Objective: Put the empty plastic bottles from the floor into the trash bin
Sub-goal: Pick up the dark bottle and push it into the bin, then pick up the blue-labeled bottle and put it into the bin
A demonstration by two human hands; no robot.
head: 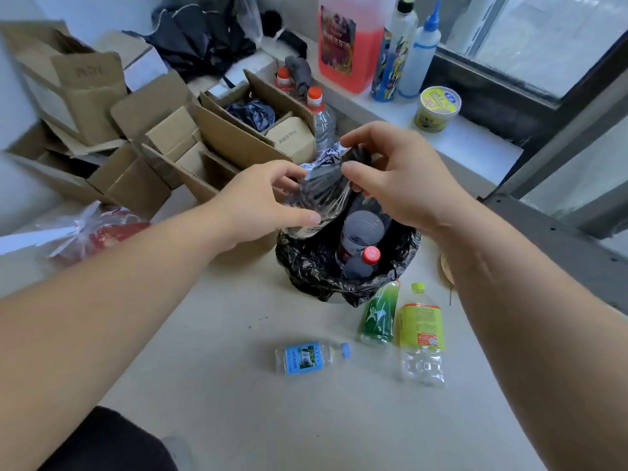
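A trash bin (302,263) lined with a black bag stands on the floor in the middle. Inside it lie two clear bottles, one with a red cap (362,263). Above the bin's far rim I hold a crushed clear bottle (323,190). My left hand (261,205) grips its lower body and my right hand (397,175) pinches its upper end. Three empty bottles lie on the floor in front of the bin: a small one with a blue label (309,357), a green one (379,314), and a large one with a yellow-green label (420,334).
Open cardboard boxes (163,130) pile up at the left and behind the bin, with red-capped bottles (321,120) among them. A plastic bag (98,232) lies at the left. A window ledge (475,144) at the right carries detergent bottles and a tub.
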